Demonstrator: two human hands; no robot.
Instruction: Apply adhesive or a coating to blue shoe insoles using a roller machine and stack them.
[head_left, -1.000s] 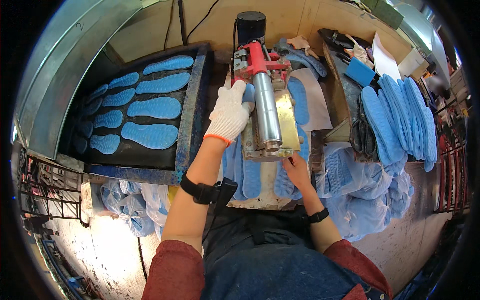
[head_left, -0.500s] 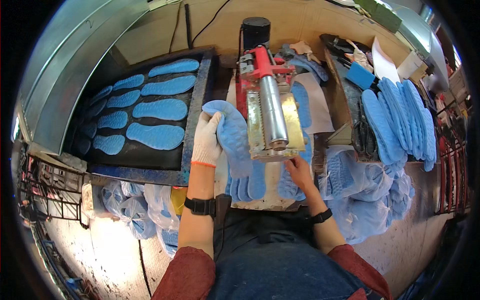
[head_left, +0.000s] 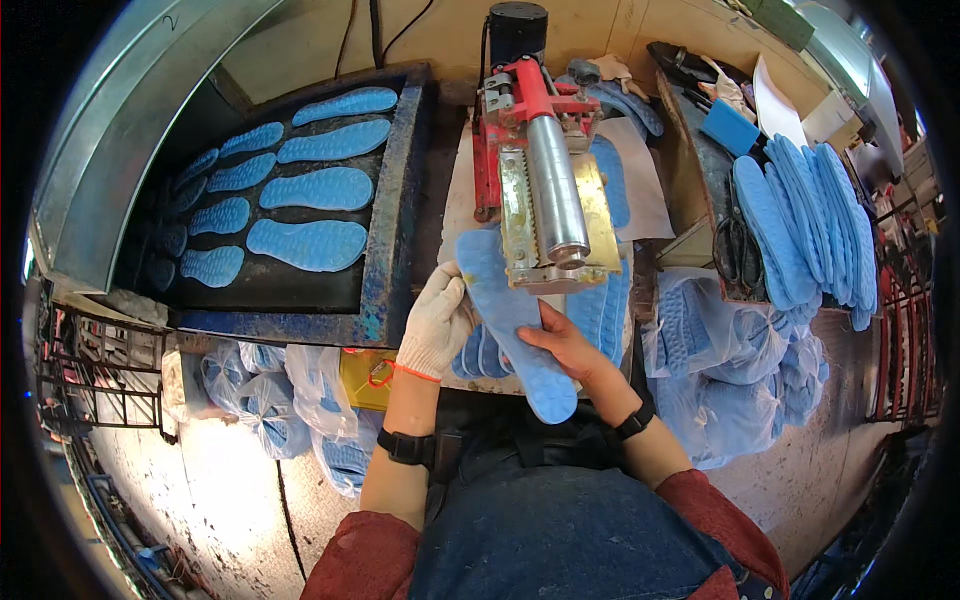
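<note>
A blue textured insole [head_left: 505, 310] slants in front of the machine, held between both of my hands. My left hand [head_left: 437, 322], in a white knit glove with an orange cuff, pinches its left edge near the upper end. My bare right hand [head_left: 570, 345] grips the lower half from the right, thumb on top and fingers hidden beneath. Just beyond stands a red machine with a metal cylinder [head_left: 558, 190] and a brass-coloured block [head_left: 598, 220]. More blue insoles [head_left: 600, 320] lie on the pale board under it, partly covered by my hands and the held one.
To the left, a dark tray [head_left: 372, 300] carries rows of blue insoles [head_left: 318, 188]. A side table on the right holds stacked insoles [head_left: 800, 220], black scissors [head_left: 738, 250] and a blue box [head_left: 730, 127]. Plastic bags of insoles [head_left: 715, 385] sit below both sides.
The insole in my left hand has come down and toward me, its lower end swung right. My right hand has risen from the insoles on the board and taken hold of it.
</note>
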